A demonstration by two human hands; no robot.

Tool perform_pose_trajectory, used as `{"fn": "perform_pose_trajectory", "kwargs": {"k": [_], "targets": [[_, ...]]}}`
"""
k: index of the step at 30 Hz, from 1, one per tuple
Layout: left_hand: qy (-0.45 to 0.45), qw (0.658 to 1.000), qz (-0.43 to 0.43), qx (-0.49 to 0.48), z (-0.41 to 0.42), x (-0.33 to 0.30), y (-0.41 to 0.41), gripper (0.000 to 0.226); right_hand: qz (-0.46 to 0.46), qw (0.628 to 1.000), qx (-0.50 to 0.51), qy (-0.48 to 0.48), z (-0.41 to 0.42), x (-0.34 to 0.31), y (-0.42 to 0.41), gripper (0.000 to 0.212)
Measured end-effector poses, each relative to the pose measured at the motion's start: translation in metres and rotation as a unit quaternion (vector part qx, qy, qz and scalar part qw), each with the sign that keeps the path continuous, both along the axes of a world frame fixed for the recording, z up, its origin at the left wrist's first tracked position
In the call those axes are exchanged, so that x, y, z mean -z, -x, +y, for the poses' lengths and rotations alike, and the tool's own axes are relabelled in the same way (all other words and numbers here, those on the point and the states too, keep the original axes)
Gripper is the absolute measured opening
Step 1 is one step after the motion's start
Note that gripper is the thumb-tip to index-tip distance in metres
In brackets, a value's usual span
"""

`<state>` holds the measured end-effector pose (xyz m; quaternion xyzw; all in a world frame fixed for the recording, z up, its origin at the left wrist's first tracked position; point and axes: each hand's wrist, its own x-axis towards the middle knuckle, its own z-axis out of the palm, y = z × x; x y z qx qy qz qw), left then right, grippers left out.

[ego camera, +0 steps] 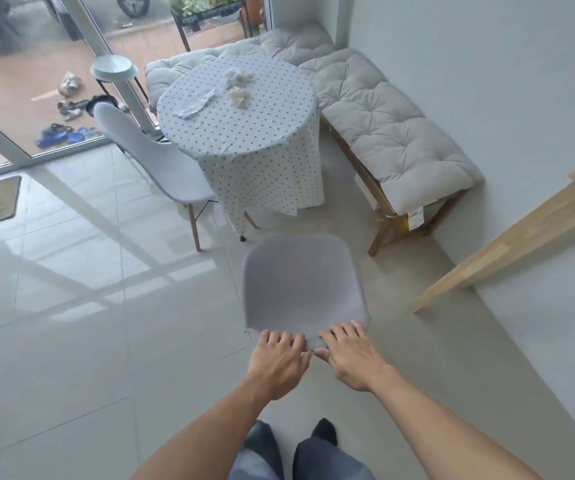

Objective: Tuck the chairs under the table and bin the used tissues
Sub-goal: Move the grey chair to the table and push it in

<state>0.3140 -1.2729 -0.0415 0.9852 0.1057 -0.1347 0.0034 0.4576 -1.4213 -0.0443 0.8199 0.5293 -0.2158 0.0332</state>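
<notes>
Head view: near chair [302, 285] stands on the floor, well apart from the round surface [244, 133], its backrest top gripped by both hands, left [277, 362] and right [350, 355], fingers curled over the edge. Crumpled tissues [237, 84] lie on the dotted cloth. A second chair [161, 161] sits beside the surface.

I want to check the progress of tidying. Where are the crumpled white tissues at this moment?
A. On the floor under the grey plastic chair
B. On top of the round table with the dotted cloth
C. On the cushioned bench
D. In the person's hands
B: the crumpled white tissues lie on the round table with the dotted cloth, while the left hand and right hand rest on the grey plastic chair.
</notes>
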Motion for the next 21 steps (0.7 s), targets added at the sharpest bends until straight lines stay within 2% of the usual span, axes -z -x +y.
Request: {"fn": "perform_pose_trajectory", "kwargs": {"k": [9, 21], "targets": [[-0.003, 0.999, -0.013, -0.038, 0.016, -0.001, -0.034, 0.049, -0.018, 0.999, -0.029, -0.013, 0.027, 0.004, -0.041, 0.051], [-0.019, 0.998, -0.029, -0.045, 0.081, 0.004, -0.119, 0.05, -0.044, 0.996, -0.071, -0.038, 0.097, 0.005, -0.134, 0.057]]}}
